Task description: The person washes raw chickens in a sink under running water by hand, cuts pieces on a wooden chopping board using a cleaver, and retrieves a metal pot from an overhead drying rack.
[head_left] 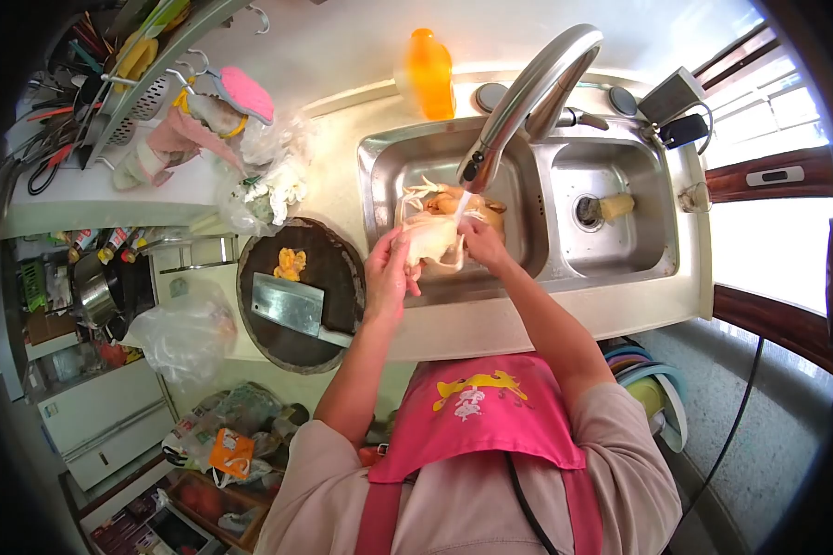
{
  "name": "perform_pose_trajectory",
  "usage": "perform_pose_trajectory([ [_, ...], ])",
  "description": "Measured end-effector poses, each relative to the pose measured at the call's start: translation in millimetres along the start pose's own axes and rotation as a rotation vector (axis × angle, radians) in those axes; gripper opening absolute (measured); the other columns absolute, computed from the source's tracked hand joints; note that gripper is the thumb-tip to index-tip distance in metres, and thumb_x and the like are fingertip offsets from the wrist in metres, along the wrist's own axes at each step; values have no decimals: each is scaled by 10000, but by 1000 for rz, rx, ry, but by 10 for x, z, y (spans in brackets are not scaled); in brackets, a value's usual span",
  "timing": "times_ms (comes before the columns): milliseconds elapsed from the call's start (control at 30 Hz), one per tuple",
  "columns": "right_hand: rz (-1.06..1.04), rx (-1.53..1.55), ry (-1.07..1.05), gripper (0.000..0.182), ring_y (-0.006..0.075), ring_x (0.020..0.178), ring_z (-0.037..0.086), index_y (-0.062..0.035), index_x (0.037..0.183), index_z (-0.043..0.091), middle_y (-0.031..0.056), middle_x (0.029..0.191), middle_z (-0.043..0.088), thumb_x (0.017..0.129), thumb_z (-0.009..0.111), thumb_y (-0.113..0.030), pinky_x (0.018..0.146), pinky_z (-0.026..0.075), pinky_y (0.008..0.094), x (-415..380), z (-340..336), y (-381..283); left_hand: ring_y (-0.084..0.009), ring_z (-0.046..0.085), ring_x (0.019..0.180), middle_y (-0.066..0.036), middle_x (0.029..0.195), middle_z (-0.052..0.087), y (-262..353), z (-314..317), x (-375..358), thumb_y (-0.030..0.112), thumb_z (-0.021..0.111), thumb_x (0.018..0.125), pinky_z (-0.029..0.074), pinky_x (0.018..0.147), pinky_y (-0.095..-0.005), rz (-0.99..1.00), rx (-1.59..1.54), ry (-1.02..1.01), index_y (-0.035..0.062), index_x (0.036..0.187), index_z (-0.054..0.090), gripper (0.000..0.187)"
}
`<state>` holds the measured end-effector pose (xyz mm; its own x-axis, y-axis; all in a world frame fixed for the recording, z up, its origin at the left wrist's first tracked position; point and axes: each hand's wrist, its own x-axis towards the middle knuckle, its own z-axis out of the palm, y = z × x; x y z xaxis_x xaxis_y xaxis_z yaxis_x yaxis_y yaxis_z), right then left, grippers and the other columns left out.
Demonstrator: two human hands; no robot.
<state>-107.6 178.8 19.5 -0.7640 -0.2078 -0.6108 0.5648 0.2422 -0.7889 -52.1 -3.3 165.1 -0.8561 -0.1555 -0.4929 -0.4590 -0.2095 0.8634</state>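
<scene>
Over the left basin of the steel sink (377,185), I hold a pale piece of raw chicken (430,239) between both hands. My left hand (391,268) grips its left side, thumb on top and fingers curled beneath. At its right edge, my right hand (481,242) is closed on the skin. Water from the curved faucet (537,79) falls onto the meat close to my right fingers. Just behind, a yellower raw chicken (472,197) lies in the basin, a foot sticking out to the left; the held piece partly hides it.
Left of the sink, a cleaver (287,303) and a lump of yellow fat (290,264) rest on a dark round chopping board (342,268). An orange bottle (430,74) stands behind the sink. The right basin (611,250) holds a brownish cylindrical object (615,205) by its drain.
</scene>
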Motion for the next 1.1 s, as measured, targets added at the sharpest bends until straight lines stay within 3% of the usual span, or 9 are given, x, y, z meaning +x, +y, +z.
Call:
perform_pose_trajectory([
  [267, -942, -190, -23, 597, 344, 1187, 548, -73, 1308, 525, 157, 1293, 562, 726, 657, -108, 1029, 390, 470, -674, 121, -517, -113, 475, 407, -71, 666, 551, 331, 193, 214, 307, 536, 990, 358, 318, -267, 32, 526, -242, 9, 1196, 537, 363],
  [400, -704, -594, 106, 325, 393, 1002, 623, -67, 1051, 631, 181, 1080, 653, 739, 673, -146, 864, 457, 518, -170, 214, -320, -200, 533, 401, -122, 762, 620, 115, 346, 650, 328, 552, 962, 406, 351, -308, 34, 881, -282, 21, 1199, 524, 389],
  [500, -586, -469, 151, 292, 391, 939, 649, -62, 1017, 648, 186, 979, 681, 757, 672, -194, 805, 495, 487, 181, 345, -161, -204, 555, 446, -124, 807, 623, -27, 215, 961, 306, 546, 966, 434, 365, -339, -33, 814, -273, 17, 1213, 529, 381],
  [533, -364, -636, 146, 353, 382, 942, 654, -66, 1040, 644, 187, 968, 685, 763, 685, -281, 791, 516, 436, 254, 375, -198, -215, 632, 672, -131, 906, 630, -157, 114, 1031, 290, 553, 966, 514, 508, -358, -67, 733, -237, 37, 1226, 547, 362],
  [633, -189, -379, 189, 414, 342, 926, 666, -96, 1086, 667, 183, 1011, 685, 770, 707, -361, 805, 519, 412, 198, 397, -425, -214, 614, 917, -132, 1025, 629, -673, -156, 985, 280, 566, 966, 535, 699, -356, 924, 978, 196, 50, 1186, 587, 320],
  [767, -138, -416, -4, 444, 308, 936, 665, -107, 1186, 648, 157, 1043, 692, 828, 651, -370, 821, 517, 378, -54, 239, -594, -198, 616, 869, -121, 983, 646, -1131, -110, 690, 253, 583, 955, 489, 787, -350, 91, 423, 300, -15, 1099, 615, 306],
  [867, -82, -147, -95, 425, 307, 951, 665, -103, 1213, 633, 143, 1050, 693, 847, 626, -319, 836, 512, 384, 691, 318, 307, -184, 620, 887, -121, 970, 652, -1040, 197, 787, 259, 613, 933, 489, 781, -340, -63, 257, 37, -26, 1075, 617, 318],
  [1067, -591, -617, 80, 361, 191, 834, 660, -36, 1158, 639, 96, 923, 697, 846, 649, -218, 789, 513, 327, 218, 190, 72, -184, 634, 847, -108, 971, 647, -1227, 447, 1523, 313, 630, 912, 511, 692, -353, -187, 3, 4, -6, 1110, 603, 377],
  [1100, -453, -504, 24, 352, 176, 827, 649, -29, 1142, 640, 90, 920, 693, 840, 661, -209, 781, 509, 317, 195, 158, 45, -185, 636, 834, -107, 979, 644, -1178, 468, 1504, 301, 632, 912, 511, 670, -351, -230, 5, 19, -5, 1109, 603, 364],
])
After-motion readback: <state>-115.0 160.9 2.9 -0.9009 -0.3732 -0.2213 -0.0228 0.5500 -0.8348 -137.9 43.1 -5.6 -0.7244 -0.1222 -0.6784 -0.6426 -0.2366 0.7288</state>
